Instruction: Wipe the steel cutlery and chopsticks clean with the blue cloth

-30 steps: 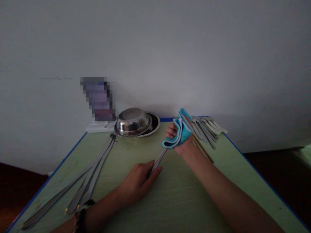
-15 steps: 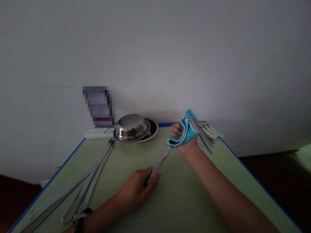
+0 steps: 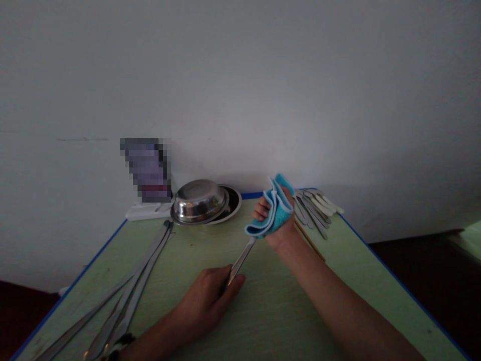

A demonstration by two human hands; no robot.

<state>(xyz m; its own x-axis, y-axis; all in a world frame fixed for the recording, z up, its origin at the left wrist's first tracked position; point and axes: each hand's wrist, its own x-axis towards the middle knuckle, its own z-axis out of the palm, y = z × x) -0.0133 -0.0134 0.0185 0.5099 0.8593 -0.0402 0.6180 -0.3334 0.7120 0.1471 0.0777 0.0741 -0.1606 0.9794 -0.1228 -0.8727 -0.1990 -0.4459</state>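
Note:
My left hand [image 3: 208,296] is closed round the near end of a long metal utensil [image 3: 240,258] that slants up and away across the green table [image 3: 270,311]. Further along, my right hand [image 3: 272,220] grips a folded turquoise cloth [image 3: 272,213] wrapped round the far part of that same utensil, whose far end is hidden inside the cloth.
Several long metal utensils [image 3: 128,296] lie in a bundle on the left. Two steel bowls [image 3: 201,200] sit by the wall, next to a white block [image 3: 146,210]. A pile of metal utensils [image 3: 313,205] and a wooden stick [image 3: 310,241] lie at the far right. Blue edging [image 3: 370,250] rims the table.
The cloth hand slid up the utensil towards the wall, then came back a little nearer and to the left. My left hand kept its hold on the near end.

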